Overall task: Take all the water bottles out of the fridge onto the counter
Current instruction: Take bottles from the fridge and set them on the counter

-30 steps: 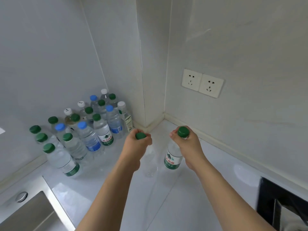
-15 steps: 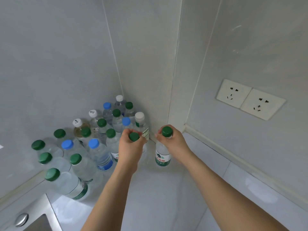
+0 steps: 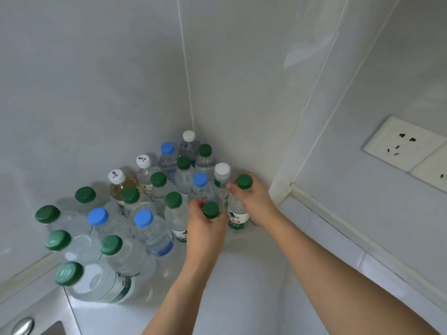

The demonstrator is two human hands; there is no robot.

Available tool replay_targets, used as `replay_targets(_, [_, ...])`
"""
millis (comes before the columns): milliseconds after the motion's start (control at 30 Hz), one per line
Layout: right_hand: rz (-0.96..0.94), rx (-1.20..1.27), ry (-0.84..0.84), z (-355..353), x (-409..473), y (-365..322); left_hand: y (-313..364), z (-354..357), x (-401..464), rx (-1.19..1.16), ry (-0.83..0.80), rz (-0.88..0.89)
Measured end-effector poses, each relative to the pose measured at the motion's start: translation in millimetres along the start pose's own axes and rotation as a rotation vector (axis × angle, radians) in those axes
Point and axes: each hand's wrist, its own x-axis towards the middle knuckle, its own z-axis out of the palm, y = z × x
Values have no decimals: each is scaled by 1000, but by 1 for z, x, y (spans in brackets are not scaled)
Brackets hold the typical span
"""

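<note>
**Two more bottles reach a crowded counter corner**

A cluster of water bottles (image 3: 135,213) stands upright in the corner of a white counter (image 3: 242,286), packed against the tiled walls. At the far left, the rim of a steel sink (image 3: 36,327) shows at the frame's lower edge. The large green-capped bottles (image 3: 96,281) nearest it hold clear water, as do the blue-capped bottles (image 3: 150,228) beside them. Farther back, one white-capped bottle (image 3: 121,183) holds a pale yellowish liquid; the rest of the group appears clear.

At the cluster's right edge, the person's left hand (image 3: 205,228) grasps the neck of a green-capped bottle (image 3: 211,210), fingers curled around it just under the cap; the hand hides most of its body, so its contents cannot be told. Just beside it, the right hand (image 3: 254,199) grips another green-capped bottle with a green label (image 3: 238,217), its base on or very near the counter next to the wall; it is filled with clear water. A white wall socket (image 3: 401,143) sits on the tile at far right.
</note>
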Motion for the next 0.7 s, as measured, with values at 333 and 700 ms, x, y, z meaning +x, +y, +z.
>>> replay_targets(333, [216, -425, -94, -11, 3, 6, -42, 7, -7, 179, 11, -24])
replay_targets(700, [213, -290, -116, -9, 8, 18, -66, 35, -3, 121, 77, 31])
